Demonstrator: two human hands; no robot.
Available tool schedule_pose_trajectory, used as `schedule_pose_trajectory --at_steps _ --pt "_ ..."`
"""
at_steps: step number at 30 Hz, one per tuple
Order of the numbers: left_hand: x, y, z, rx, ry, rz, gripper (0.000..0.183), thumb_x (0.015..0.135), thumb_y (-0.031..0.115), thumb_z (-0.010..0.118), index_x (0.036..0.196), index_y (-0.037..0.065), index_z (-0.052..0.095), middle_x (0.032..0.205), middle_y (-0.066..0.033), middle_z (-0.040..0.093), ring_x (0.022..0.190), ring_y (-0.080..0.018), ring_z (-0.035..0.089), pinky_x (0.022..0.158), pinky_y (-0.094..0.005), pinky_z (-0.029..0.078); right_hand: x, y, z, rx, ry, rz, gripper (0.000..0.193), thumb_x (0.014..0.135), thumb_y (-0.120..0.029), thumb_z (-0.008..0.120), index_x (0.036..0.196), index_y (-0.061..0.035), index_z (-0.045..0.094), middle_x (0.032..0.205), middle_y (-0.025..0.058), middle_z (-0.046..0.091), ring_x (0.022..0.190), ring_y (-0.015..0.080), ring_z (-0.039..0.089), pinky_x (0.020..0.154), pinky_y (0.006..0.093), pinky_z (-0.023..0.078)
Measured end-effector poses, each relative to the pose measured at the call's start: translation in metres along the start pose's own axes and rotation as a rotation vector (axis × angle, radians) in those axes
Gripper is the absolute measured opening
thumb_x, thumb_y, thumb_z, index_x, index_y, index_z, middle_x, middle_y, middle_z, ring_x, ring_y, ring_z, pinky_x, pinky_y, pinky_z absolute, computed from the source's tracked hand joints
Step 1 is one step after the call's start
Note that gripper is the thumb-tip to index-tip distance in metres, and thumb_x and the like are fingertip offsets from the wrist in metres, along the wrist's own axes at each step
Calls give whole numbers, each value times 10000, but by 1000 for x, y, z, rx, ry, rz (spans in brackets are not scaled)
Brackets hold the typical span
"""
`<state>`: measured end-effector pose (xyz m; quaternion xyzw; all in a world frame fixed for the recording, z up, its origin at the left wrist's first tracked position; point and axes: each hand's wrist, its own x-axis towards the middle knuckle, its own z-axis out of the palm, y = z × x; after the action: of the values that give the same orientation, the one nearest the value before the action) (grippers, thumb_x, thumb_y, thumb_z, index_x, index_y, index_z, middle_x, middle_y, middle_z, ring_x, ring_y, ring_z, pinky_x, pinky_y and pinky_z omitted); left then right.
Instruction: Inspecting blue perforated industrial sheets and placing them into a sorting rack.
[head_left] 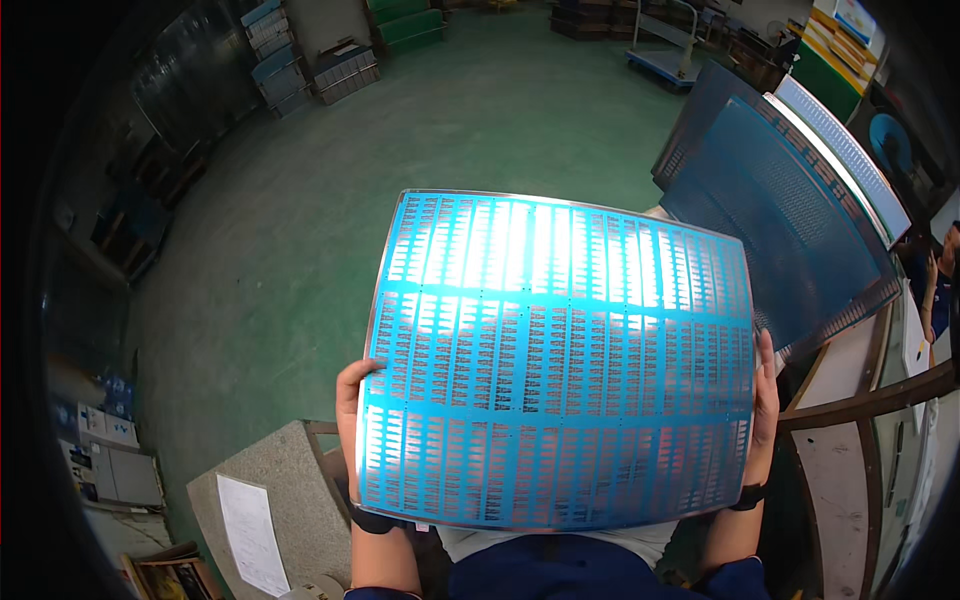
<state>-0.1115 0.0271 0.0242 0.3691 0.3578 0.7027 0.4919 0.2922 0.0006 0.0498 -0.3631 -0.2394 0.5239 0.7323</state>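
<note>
A large rectangular metal sheet point(545, 410), coated blue with rows of fine repeated patterns, is held up in front of me and tilted so light glares off its upper part. My left hand point(352, 392) grips the left edge, fingertips curled over onto the face. On the opposite edge is my right hand point(766, 400), its fingers lying along the rim and the rest partly hidden behind the sheet. Dark bands circle both wrists. Beyond the right edge, several similar blue patterned sheets point(770, 200) lean together in a stack.
A grey board point(310, 500) with a white paper point(252, 535) lies at lower left. Curved brown frame bars point(870, 400) run along the right, where another person point(940, 285) is partly visible. Green floor point(260, 260) stretches ahead towards a blue trolley point(662, 65) and stacked crates point(280, 65).
</note>
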Motion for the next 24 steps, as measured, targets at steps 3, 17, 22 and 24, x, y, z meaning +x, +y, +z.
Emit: schedule_pose_trajectory --at_steps 3,17,22,24 --pt "3 13 36 -153 148 -34 337 948 129 430 1274 44 444 1244 -207 512 1082 -262 575 816 -361 560 -1 7 -29 -14 -5 213 331 963 -254 428 1179 -24 526 1055 138 635 916 178 638 728 284 564" --pt "-76 -43 77 -410 72 -585 393 937 244 527 1265 46 439 1230 -86 529 1114 -202 531 963 -397 431 -27 89 27 153 -209 305 413 950 -173 460 1319 -6 376 1282 119 514 1144 242 526 971 423 423" --pt "-56 -31 50 -137 10 -537 360 932 207 543 1235 28 465 1161 -70 569 1028 -158 570 863 -322 481 6 48 -31 103 -14 171 425 981 -271 379 1274 34 423 1217 127 557 1081 228 566 929 380 457" --pt "-54 -32 29 -49 11 -575 351 940 202 530 1231 18 460 1124 -61 574 973 -136 573 828 -285 476 9 35 -35 -58 -4 166 478 993 -304 339 1259 81 439 1160 145 588 1018 214 599 880 332 477"
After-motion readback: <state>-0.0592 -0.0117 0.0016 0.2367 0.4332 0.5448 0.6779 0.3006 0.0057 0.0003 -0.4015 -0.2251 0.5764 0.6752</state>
